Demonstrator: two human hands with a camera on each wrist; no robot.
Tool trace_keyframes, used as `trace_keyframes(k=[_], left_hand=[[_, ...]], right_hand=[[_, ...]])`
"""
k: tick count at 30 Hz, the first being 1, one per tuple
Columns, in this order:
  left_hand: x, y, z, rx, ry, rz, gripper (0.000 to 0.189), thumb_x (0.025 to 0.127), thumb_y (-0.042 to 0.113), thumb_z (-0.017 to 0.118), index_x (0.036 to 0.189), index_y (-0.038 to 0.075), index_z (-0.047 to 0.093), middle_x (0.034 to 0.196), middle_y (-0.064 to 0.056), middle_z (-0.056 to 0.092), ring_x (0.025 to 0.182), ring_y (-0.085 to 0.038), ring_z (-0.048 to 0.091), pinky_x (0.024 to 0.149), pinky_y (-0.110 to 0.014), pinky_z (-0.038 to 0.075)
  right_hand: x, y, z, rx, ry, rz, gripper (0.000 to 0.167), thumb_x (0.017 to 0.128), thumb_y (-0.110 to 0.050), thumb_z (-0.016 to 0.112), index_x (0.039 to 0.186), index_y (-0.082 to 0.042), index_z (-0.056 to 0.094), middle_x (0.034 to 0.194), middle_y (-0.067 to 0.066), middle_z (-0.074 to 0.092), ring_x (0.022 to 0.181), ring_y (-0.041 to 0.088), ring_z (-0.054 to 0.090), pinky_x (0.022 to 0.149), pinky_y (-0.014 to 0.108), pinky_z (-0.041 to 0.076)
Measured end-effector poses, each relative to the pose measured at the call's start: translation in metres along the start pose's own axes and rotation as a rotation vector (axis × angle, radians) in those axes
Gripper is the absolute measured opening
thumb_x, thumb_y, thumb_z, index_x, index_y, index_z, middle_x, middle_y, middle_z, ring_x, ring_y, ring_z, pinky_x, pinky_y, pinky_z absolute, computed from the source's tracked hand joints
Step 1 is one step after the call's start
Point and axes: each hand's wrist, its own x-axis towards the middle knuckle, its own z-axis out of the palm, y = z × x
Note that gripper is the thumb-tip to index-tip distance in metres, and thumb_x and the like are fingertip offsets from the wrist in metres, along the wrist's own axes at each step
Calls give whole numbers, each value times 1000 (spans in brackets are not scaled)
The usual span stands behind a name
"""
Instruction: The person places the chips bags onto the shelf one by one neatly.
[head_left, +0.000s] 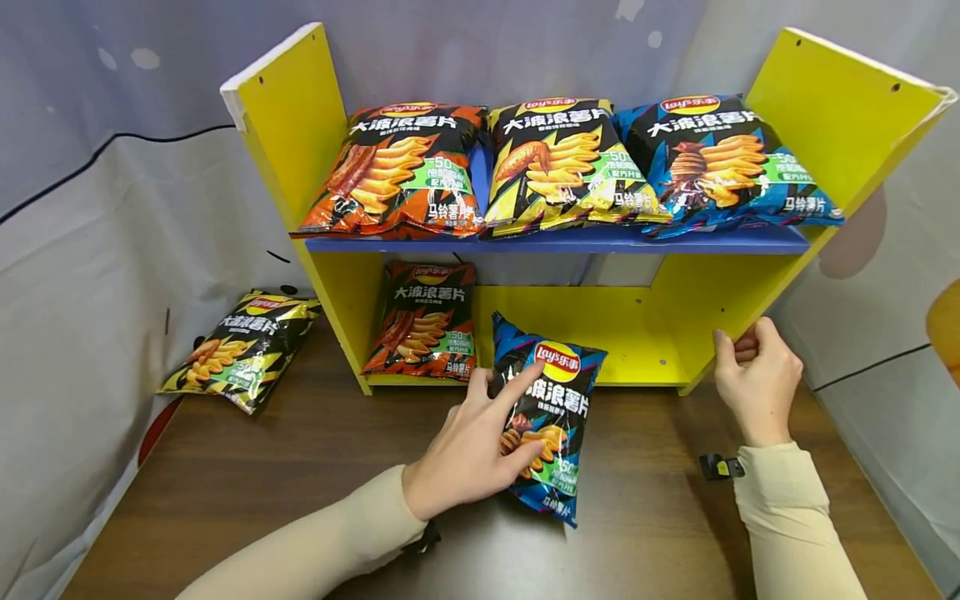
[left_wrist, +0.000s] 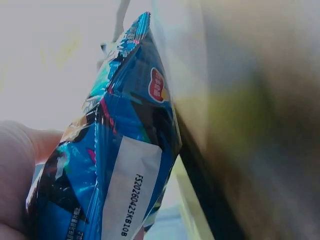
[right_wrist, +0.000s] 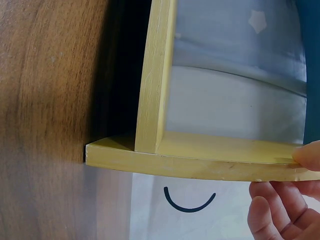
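Observation:
A blue and black bag of potato chips [head_left: 558, 417] is in my left hand [head_left: 480, 442], tilted in front of the lower shelf, fingers spread over its printed front. In the left wrist view the bag's back seam and white date label [left_wrist: 131, 190] show, with the thumb side of the hand at its edge. My right hand [head_left: 761, 379] pinches the front edge of the yellow shelf's right side panel [head_left: 750, 308], thumb inside and fingers outside. On the lower board [head_left: 615, 342] a red chip bag [head_left: 427, 321] leans at the left end.
On the blue upper board [head_left: 555, 242] stand a red chip bag [head_left: 397, 171], a yellow one [head_left: 566, 167] and a blue one [head_left: 727, 162]. Another yellow chip bag [head_left: 247, 346] lies left of the shelf on the brown table [head_left: 300, 467]. Curtain fabric [head_left: 150, 225] hangs behind.

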Motion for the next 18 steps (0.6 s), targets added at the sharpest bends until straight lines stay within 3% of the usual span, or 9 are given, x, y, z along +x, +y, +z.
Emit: trace_keyframes(k=[9, 14, 18], left_hand=[[51, -17, 10, 102, 136, -14, 89, 90, 43, 78, 163, 32, 30, 130, -30, 50, 54, -15, 52, 54, -31, 50], [76, -26, 13, 100, 166, -68, 86, 91, 42, 76, 163, 32, 31, 125, -28, 50, 58, -18, 54, 49, -28, 44], [93, -33, 15, 77, 172, -107, 84, 92, 42, 74, 163, 32, 30, 137, -31, 46, 60, -22, 56, 49, -30, 44]], right_hand=[[1, -3, 1, -7, -2, -2, 24, 93, -20, 71, 90, 2, 61, 73, 19, 67, 63, -20, 43, 64, 6, 32], [0, -3, 0, -10, -1, 4, 24, 93, -20, 71, 91, 2, 62, 74, 18, 67, 64, -19, 44, 64, 6, 32], [0, -2, 0, -12, 0, 5, 23, 92, -19, 71, 91, 2, 62, 73, 17, 67, 63, -18, 44, 64, 6, 32]])
